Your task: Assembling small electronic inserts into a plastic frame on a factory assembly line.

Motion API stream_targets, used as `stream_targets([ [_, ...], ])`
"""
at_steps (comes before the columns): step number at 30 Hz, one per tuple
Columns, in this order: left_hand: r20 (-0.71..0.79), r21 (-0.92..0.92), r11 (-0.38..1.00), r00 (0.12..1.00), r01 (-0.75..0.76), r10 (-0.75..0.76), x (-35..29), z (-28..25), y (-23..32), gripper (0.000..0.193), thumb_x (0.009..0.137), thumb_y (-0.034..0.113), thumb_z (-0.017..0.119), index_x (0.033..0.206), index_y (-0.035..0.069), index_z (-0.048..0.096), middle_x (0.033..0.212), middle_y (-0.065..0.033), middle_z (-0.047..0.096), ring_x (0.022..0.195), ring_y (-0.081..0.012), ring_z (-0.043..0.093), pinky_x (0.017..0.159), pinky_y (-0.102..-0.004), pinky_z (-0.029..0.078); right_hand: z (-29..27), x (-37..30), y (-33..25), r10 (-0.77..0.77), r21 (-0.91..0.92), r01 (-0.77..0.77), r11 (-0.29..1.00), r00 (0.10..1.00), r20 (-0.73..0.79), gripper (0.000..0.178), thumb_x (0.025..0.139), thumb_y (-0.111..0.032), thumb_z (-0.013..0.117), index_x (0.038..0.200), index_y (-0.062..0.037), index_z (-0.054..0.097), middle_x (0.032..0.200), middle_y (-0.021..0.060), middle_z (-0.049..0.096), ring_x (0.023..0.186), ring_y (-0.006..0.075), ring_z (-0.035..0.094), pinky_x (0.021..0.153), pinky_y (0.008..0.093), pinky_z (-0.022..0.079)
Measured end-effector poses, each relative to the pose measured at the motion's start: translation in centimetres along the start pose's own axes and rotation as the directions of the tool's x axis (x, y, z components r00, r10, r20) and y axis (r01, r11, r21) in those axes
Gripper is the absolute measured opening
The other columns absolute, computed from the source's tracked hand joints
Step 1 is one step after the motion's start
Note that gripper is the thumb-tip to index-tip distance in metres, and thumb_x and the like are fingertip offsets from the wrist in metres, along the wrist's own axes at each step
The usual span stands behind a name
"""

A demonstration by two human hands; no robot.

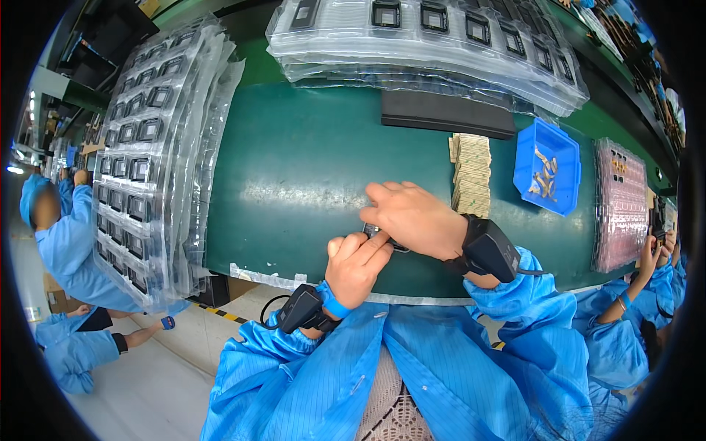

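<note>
My left hand (354, 269) and my right hand (416, 217) meet over the green table near its front edge. Between them is a small dark part (371, 230), mostly covered by the fingers, so its full shape is hidden. The left fingers are closed against its near side. From above, the right hand curls over it with bent fingers, thumb and fingertips toward the part. Just beyond the right hand lies a row of overlapping cream-coloured strips (471, 175). A blue bin (524, 178) with several small pale pieces inside stands to its right.
Stacked clear trays with black square frames stand at the left (158, 140) and the back (434, 51). A flat black box (445, 115) lies before the back stack. Pinkish trays (620, 209) are at the right. Co-workers in blue sit at both sides.
</note>
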State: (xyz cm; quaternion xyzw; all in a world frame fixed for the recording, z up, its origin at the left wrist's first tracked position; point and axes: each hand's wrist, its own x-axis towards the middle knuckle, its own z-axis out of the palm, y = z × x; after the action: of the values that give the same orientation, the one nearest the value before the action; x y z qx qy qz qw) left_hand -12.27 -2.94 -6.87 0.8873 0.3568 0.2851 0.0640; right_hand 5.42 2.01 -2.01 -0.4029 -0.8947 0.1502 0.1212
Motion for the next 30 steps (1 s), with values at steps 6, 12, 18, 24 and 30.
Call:
stream_targets([
  [6, -0.026, 0.032, 0.999, 0.999, 0.038, -0.037, 0.3, -0.2, 0.6, 0.024, 0.07, 0.007, 0.066, 0.092, 0.012, 0.073, 0.103, 0.0029, 0.07, 0.082, -0.0146, 0.055, 0.074, -0.0309, 0.032, 0.8, -0.2, 0.1, -0.038, -0.08, 0.037, 0.996, 0.999, -0.003, 0.013, 0.075, -0.01, 0.065, 0.087, -0.0069, 0.062, 0.091, 0.0045, 0.052, 0.09, 0.0202, 0.053, 0.077, 0.034, 0.038],
  [12, -0.033, 0.076, 0.996, 0.998, 0.049, -0.046, 0.5, -0.4, 0.7, 0.021, 0.07, 0.008, 0.066, 0.09, 0.014, 0.073, 0.102, 0.0043, 0.071, 0.084, -0.0134, 0.055, 0.074, -0.0311, 0.029, 0.2, -1.0, 0.7, -0.018, -0.036, 0.016, 0.999, 0.997, -0.075, 0.008, 0.076, -0.011, 0.065, 0.083, -0.0076, 0.062, 0.089, 0.0031, 0.05, 0.088, 0.0189, 0.051, 0.077, 0.0347, 0.035],
  [18, -0.04, 0.074, 0.996, 0.998, 0.049, -0.046, 0.5, -0.1, 0.6, 0.021, 0.07, 0.007, 0.067, 0.089, 0.014, 0.073, 0.102, 0.0045, 0.071, 0.085, -0.0126, 0.056, 0.074, -0.0308, 0.029, 0.5, -0.4, 0.5, -0.041, -0.013, 0.04, 0.999, 0.994, -0.099, 0.004, 0.077, -0.011, 0.064, 0.079, -0.0085, 0.062, 0.087, 0.0028, 0.048, 0.087, 0.018, 0.05, 0.078, 0.0337, 0.034],
  [24, -0.047, 0.073, 0.996, 0.998, 0.051, -0.047, 0.5, -0.2, 0.7, 0.022, 0.07, 0.007, 0.067, 0.09, 0.014, 0.073, 0.1, 0.0052, 0.07, 0.084, -0.013, 0.055, 0.073, -0.0306, 0.029, 1.0, -0.1, 0.4, -0.082, -0.04, 0.079, 0.996, 0.994, -0.074, 0.007, 0.075, -0.009, 0.065, 0.081, -0.0075, 0.062, 0.089, 0.0035, 0.048, 0.09, 0.0193, 0.049, 0.085, 0.0363, 0.035],
  [30, -0.033, 0.101, 0.993, 0.998, 0.059, -0.056, 0.4, -0.2, 0.7, 0.023, 0.068, 0.007, 0.066, 0.088, 0.016, 0.072, 0.105, 0.0047, 0.069, 0.089, -0.0156, 0.054, 0.077, -0.0321, 0.031, 0.5, -1.6, 1.0, -0.043, 0.012, 0.044, 0.999, 0.994, -0.102, 0.009, 0.073, -0.006, 0.064, 0.081, -0.0057, 0.06, 0.089, 0.0056, 0.049, 0.091, 0.0228, 0.049, 0.088, 0.0394, 0.034],
])
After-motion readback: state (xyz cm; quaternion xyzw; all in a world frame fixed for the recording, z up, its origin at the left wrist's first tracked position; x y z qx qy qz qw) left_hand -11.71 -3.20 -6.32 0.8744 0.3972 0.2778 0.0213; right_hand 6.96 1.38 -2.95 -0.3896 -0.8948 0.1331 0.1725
